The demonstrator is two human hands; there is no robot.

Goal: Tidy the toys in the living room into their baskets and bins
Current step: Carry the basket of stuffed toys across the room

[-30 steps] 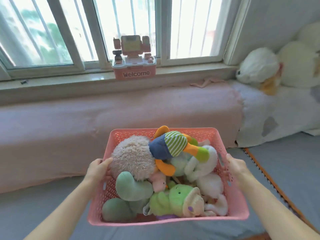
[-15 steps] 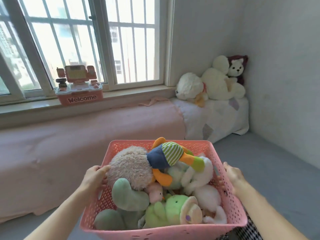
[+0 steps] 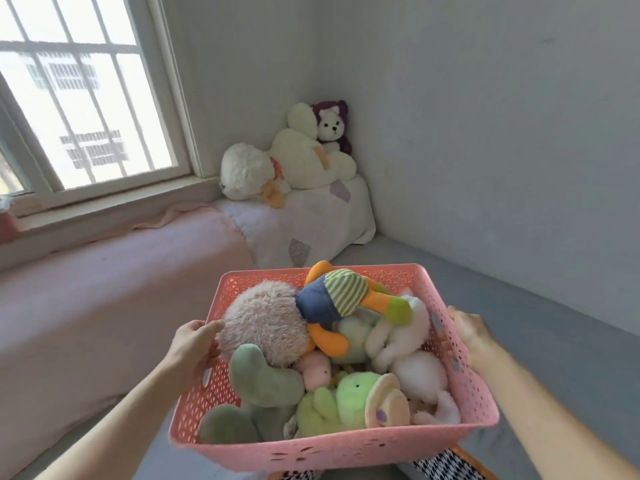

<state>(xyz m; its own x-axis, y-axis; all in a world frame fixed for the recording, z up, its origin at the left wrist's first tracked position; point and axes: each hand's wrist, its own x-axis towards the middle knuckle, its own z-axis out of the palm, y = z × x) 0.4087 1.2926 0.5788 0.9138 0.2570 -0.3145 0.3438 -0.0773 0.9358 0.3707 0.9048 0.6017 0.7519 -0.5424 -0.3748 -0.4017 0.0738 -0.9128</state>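
Basket [image 3: 346,448] of plush toys [image 3: 332,344] held up: left hand [image 3: 195,344] grips left rim, right hand [image 3: 467,329] grips right rim, fingers curled over the edges.

Soft toys [image 3: 322,362] fill a basket [image 3: 346,448] gripped by the left hand [image 3: 194,344] at its left rim and the right hand [image 3: 467,327] at its right; more plush animals [image 3: 294,157] sit on a cushion [image 3: 311,220] in the far corner.

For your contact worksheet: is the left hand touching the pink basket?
Touching. The head view shows the left hand gripping the pink basket at its left rim.
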